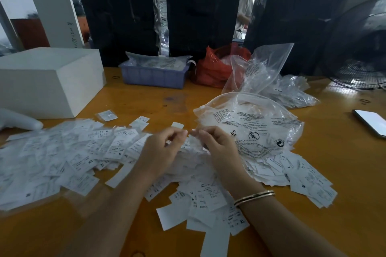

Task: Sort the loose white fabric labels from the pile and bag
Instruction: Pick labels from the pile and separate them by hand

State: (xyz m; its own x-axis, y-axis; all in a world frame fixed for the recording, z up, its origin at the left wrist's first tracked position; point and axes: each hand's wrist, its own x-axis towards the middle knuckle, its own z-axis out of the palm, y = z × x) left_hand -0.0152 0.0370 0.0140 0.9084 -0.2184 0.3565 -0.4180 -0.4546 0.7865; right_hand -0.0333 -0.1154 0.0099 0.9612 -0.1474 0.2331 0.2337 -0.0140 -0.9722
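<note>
Both hands meet over the middle of the label pile [87,158] on the table [338,204]. The left hand [161,148] has its fingers curled, tips pinched toward the right hand [217,148], whose fingers are curled the same way. Between the two sets of fingertips sits a small bunch of white labels [191,142], touched from both sides; how many is too blurred to tell.

The pile spreads left of the hands, under them and toward the near edge. More labels lie beneath the clear bag [257,129], which rests just right of the right hand, its mouth toward the hands. What the bag contains cannot be made out through the glare.

The left part of the pile is smeared by motion. At the far left edge a pale blurred shape is cut off and unidentifiable.

Readable size marks on the labels include XS, M, L, S and XL. The bag carries black warning print; "IN CRIBS BEDS" can be read, the rest only in fragments.

A bangle [253,196] circles the right wrist.
</note>
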